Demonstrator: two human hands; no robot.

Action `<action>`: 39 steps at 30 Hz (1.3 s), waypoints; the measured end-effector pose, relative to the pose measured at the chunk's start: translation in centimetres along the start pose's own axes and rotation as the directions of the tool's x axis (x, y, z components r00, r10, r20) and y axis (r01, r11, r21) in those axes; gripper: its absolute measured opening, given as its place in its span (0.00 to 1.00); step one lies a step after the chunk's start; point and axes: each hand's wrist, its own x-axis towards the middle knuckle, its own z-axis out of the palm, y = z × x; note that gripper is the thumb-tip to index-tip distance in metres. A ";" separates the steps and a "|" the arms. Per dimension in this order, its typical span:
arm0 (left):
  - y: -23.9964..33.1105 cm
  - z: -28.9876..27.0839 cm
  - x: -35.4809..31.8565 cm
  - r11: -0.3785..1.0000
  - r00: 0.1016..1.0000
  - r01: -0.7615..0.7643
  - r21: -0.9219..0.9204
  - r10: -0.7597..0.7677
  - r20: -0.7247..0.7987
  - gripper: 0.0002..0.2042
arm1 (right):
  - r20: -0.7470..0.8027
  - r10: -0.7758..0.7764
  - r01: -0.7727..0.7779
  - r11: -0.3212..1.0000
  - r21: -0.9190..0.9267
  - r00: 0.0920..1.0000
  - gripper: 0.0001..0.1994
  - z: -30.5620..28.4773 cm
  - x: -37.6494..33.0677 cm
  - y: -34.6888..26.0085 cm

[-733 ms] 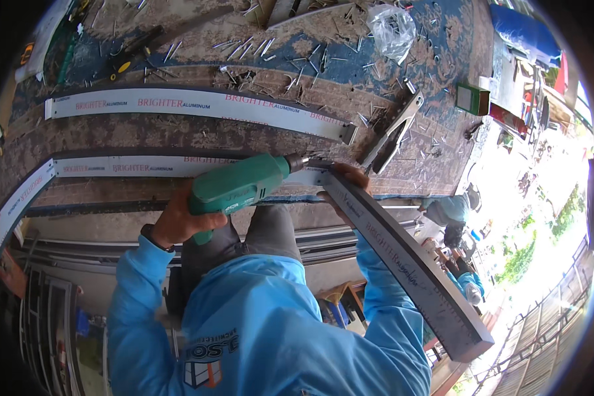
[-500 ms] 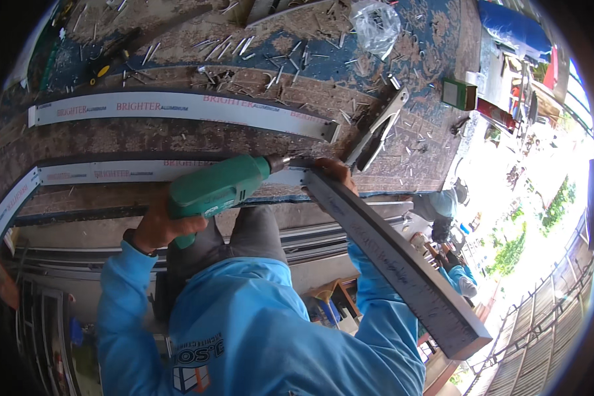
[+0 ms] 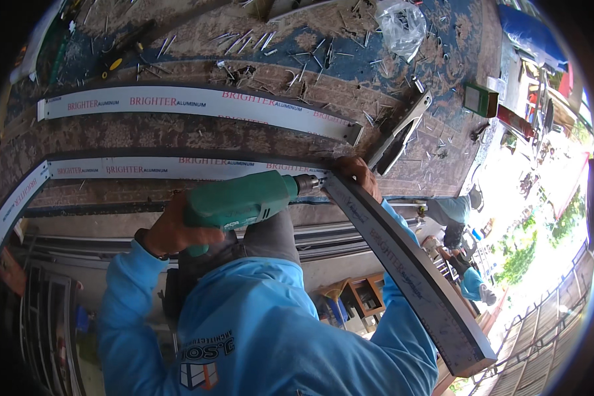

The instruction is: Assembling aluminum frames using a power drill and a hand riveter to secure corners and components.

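Observation:
My left hand [image 3: 178, 228] is wrapped around the handle of a green power drill [image 3: 241, 200]. The drill's chuck points right, its tip close to the corner of an aluminium frame [image 3: 132, 169]; whether the bit touches metal I cannot tell. One bar of that frame runs along the bench edge, and a second bar [image 3: 402, 267] slants from the corner toward me past my right arm. My right hand [image 3: 362, 177] grips this corner from the far side, its fingers partly hidden behind the bar. At the left end another bar [image 3: 13, 208] angles toward me.
Beyond the frame a loose aluminium bar [image 3: 191, 109] lies on the worn bench [image 3: 178, 142]. Farther right are a metal hand tool [image 3: 400, 132], a green box [image 3: 480, 100] and a clear plastic bag [image 3: 401, 30]. Metal offcuts litter the bench. Another person [image 3: 452, 214] is at the right.
The drill has moved right and lower, from above the long bar to the frame's corner. My right hand stays at the corner. The whole view has shifted slightly.

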 end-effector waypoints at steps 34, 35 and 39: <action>-1.1 -0.2 0.4 0.996 0.997 0.077 -0.039 -0.076 0.020 0.31 | -0.023 0.049 -0.048 0.998 0.032 0.999 0.24 0.1 -0.3 0.2; -1.0 -0.1 0.4 0.996 0.997 0.073 -0.046 -0.073 0.012 0.30 | 0.002 0.099 -0.099 0.995 -0.002 0.995 0.19 0.0 -0.3 0.0; -0.3 0.3 0.5 0.995 0.997 0.080 -0.060 -0.079 0.012 0.30 | 0.003 0.014 -0.014 0.999 -0.041 1.000 0.21 -0.2 -0.1 -0.3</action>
